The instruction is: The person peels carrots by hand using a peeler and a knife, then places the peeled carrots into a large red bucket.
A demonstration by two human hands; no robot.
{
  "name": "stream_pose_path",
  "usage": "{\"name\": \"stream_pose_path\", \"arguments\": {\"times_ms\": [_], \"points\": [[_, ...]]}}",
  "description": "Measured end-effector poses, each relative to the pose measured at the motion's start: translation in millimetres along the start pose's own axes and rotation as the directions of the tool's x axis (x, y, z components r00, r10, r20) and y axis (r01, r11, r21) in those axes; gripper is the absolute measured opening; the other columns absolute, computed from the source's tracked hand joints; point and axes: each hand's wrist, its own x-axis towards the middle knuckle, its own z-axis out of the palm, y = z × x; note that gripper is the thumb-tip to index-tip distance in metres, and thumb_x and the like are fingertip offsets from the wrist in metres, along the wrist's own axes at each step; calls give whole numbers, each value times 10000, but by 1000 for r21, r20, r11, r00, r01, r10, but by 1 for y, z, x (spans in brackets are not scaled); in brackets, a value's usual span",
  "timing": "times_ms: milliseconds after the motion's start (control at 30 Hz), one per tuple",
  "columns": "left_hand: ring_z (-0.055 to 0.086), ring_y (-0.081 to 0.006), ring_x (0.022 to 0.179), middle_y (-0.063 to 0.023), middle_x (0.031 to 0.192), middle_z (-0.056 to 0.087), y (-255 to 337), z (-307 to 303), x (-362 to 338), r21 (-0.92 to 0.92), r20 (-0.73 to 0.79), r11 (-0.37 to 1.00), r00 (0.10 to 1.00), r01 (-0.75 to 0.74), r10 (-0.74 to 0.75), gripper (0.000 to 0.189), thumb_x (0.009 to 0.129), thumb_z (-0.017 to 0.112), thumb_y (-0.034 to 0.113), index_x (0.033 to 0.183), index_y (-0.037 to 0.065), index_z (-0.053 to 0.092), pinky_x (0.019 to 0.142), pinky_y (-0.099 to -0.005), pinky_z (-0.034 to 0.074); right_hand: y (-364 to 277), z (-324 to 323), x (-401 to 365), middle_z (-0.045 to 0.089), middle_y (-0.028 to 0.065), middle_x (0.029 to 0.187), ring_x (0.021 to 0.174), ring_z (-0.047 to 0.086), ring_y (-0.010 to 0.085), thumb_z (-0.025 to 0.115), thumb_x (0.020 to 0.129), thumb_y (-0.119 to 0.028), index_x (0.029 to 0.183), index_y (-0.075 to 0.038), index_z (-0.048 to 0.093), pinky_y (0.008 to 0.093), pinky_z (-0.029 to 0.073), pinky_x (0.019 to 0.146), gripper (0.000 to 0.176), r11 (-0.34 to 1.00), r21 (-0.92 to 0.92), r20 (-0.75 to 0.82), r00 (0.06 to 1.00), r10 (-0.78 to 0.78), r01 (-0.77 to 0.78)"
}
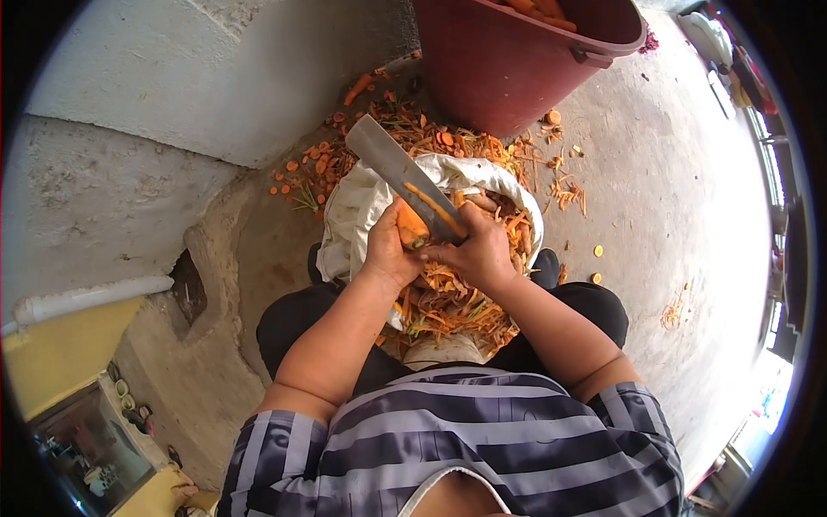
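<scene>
My left hand [392, 246] is closed around a carrot [412, 226], whose orange side shows between the fingers. In my right hand [481, 250] is a wide-bladed knife [389, 162], its blade slanting up and to the left past the carrot. An orange strip of peel lies along the blade. My right fingers hide the knife's handle. Both hands are over an open white sack [346, 226] between my knees. Inside the sack are carrot peelings [452, 306] and several unpeeled-looking carrots, partly covered.
A large dark red tub [508, 73] with carrots [543, 12] in it stands beyond the sack. Carrot slices and peelings [319, 164] litter the concrete floor around it. A rough wall [121, 189] and a white pipe [95, 299] are on the left.
</scene>
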Motion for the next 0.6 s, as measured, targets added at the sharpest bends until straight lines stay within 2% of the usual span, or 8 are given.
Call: {"name": "stream_pose_path", "arguments": {"times_ms": [100,200,333,400,433,533,567,600], "points": [[562,-244,907,-91,998,556,-2,-1,-1,-10,69,1000,997,20,-19,330,898,354,310,1097,69,463,740,-381,479,0,1,1,579,155,636,625,583,331,787,526,-407,757,-41,485,386,458,564,528,1000,-3,-4,1000,-23,23],[568,-235,881,-89,991,559,-7,11,-5,-69,-106,997,994,20,-28,312,896,335,296,1063,71,471,683,-342,494,5,6,0,578,163,635,620,582,334,774,532,-436,777,-38,500,390,463,566,542,999,-41,28,999,-33,35],[564,-239,896,-102,1010,554,-10,-14,7,17,-17,998,998,63,-62,382,887,316,337,1069,42,475,750,-380,492,2,5,0,575,180,636,610,583,337,760,538,-467,835,-27,540,391,464,566,574,998,-63,126,991,32,-25],[561,-242,902,-107,1027,546,-4,-14,7,89,12,990,993,112,-113,410,886,310,359,1087,38,467,756,-376,491,13,11,1,573,160,614,554,581,294,746,574,-474,852,-7,555,361,457,521,576,997,67,98,995,31,-37],[553,-225,903,-99,1054,536,-3,-2,-2,269,-62,957,993,111,-98,482,886,317,411,1146,24,438,793,-338,465,19,13,3,571,150,602,526,580,272,740,591,-477,860,3,562,346,453,498,579,990,131,83,996,32,-43],[539,-198,916,-82,1074,525,-3,3,-3,642,-40,760,987,-95,156,587,874,302,502,1197,23,406,826,-299,430,28,4,9,535,75,571,450,509,148,698,665,-481,870,33,571,263,398,413,568,826,482,260,948,183,-291],[521,-180,943,-70,1082,522,3,5,-6,748,111,627,973,-217,204,549,860,436,448,1211,27,400,845,-285,402,32,-1,11,517,41,564,428,473,93,681,694,-479,869,42,572,225,369,381,560,735,552,344,911,230,-394],[525,-178,935,-67,1064,530,6,4,-8,830,239,466,950,-307,201,519,845,487,395,1205,31,405,838,-291,408,34,-5,11,513,24,601,450,453,74,679,694,-477,882,20,568,212,345,392,543,668,600,393,890,233,-440]]}}
